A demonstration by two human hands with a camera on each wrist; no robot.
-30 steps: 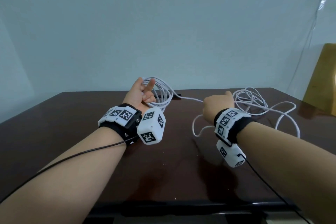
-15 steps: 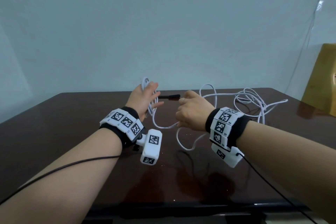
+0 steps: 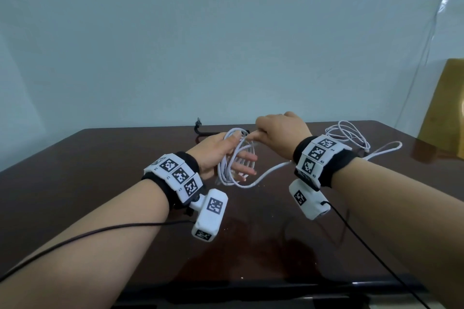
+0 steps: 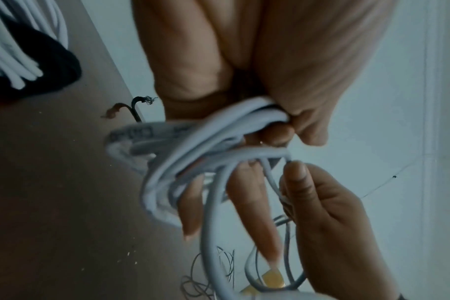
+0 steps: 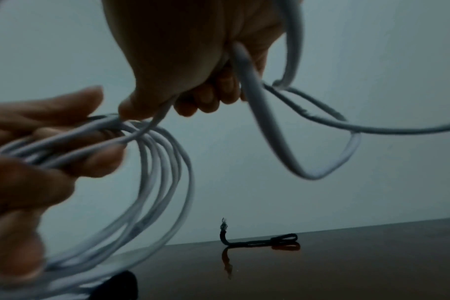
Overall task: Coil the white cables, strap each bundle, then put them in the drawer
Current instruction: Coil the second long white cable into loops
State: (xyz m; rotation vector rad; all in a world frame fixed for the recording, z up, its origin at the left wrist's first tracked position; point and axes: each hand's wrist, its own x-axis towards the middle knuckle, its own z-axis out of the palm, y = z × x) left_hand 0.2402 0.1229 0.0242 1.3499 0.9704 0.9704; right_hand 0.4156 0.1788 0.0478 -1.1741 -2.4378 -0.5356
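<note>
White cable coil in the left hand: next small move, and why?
Probably lay the strand pinched by the right hand onto the coil under the left hand's thumb, then draw in more slack. A loose tail trails from the coil across the table, so strapping looks premature.

white cables (image 3: 236, 158), dk brown table (image 3: 100, 158), blk strap (image 5: 257, 240), b/w checker wristbands (image 3: 175, 173)

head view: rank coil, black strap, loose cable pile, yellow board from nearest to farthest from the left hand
1. Coil, looped over the left hand.
2. Black strap, just behind it at the table's back edge.
3. Loose cable pile, past the right hand.
4. Yellow board, far right.
</note>
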